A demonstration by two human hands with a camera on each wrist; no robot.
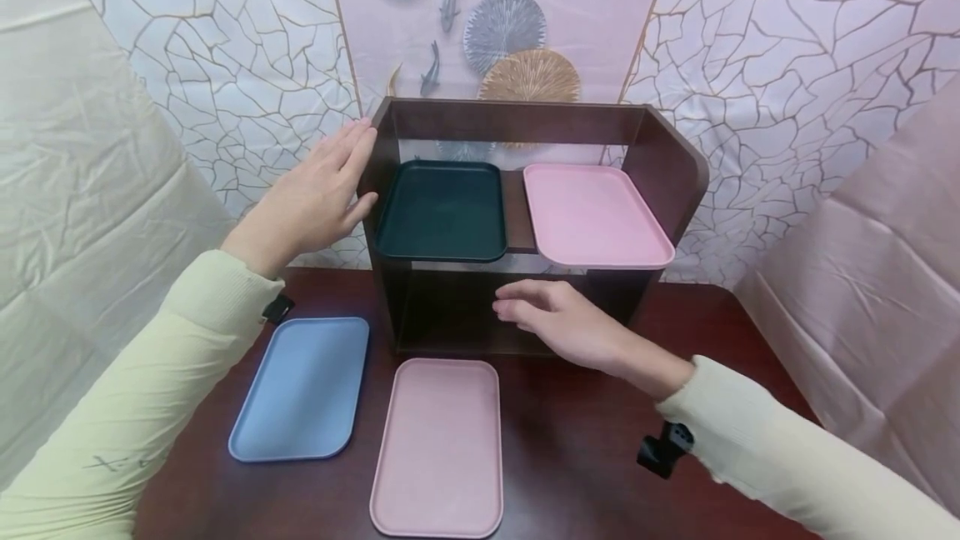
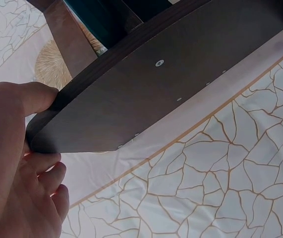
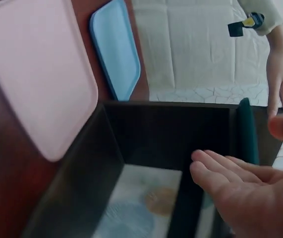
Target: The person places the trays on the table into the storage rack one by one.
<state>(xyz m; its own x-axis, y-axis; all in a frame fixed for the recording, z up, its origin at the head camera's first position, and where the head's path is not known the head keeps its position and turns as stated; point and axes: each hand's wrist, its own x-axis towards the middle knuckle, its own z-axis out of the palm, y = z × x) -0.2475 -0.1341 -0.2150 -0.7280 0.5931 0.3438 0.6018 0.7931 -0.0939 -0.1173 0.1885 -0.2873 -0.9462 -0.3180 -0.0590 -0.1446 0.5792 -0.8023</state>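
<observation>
A dark brown two-level shelf [image 1: 520, 119] stands at the back of the table. My left hand [image 1: 315, 182] is at its left side panel [image 2: 116, 94]; in the left wrist view the thumb and fingers hold the panel's rounded corner. My right hand [image 1: 570, 323] is in front of the lower compartment, fingers loosely bent and holding nothing. In the right wrist view its fingers [image 3: 215, 171] appear close to the upper board. On that upper level lie a dark green tray [image 1: 442, 211] at left and a bright pink tray [image 1: 600, 215] at right, both jutting past the front.
A blue tray [image 1: 303, 390] lies on the brown table [image 1: 600, 457] at left. Beside it, before the shelf, lies a pale pink tray [image 1: 438, 448]. Patterned cloth [image 1: 247, 65] hangs behind, and plain pale curtains [image 1: 885, 273] flank both sides.
</observation>
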